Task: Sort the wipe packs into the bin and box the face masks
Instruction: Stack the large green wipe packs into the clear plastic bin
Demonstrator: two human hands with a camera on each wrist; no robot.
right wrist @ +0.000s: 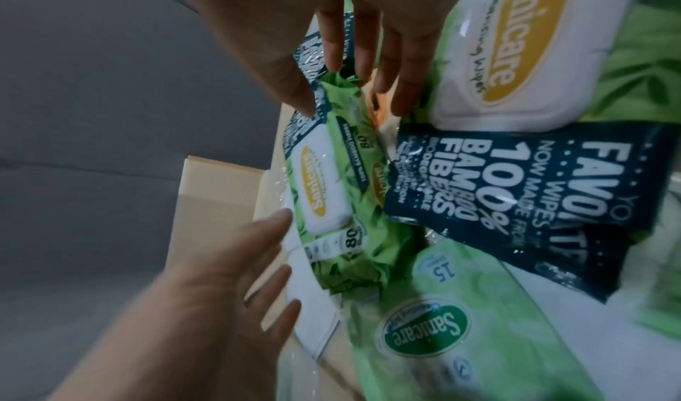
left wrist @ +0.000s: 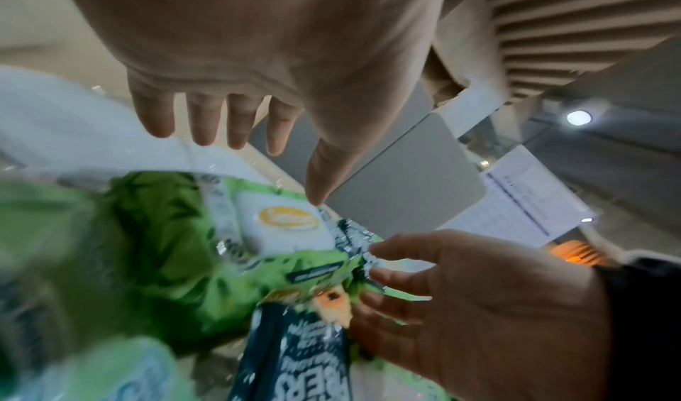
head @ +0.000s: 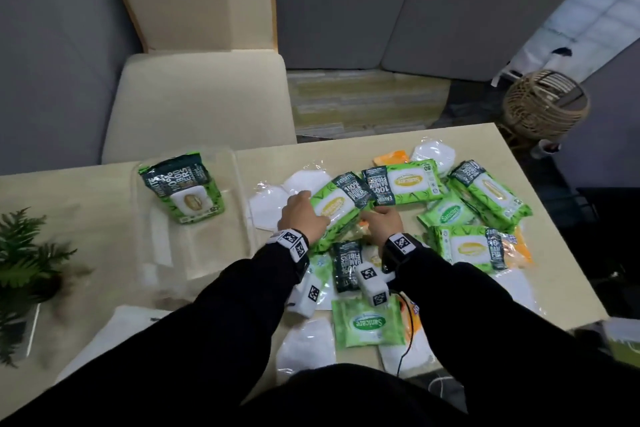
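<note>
The wipe pack (head: 337,210) lay tilted, its long axis running from near-left to far-right. Your left hand (head: 300,215) and right hand (head: 382,223) flanked its ends, fingers straight and spread, gripping nothing.

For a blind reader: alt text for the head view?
Both hands, left hand and right hand, reach for a green wipe pack amid packs and masks on a table; one pack lies in a clear bin.
</note>
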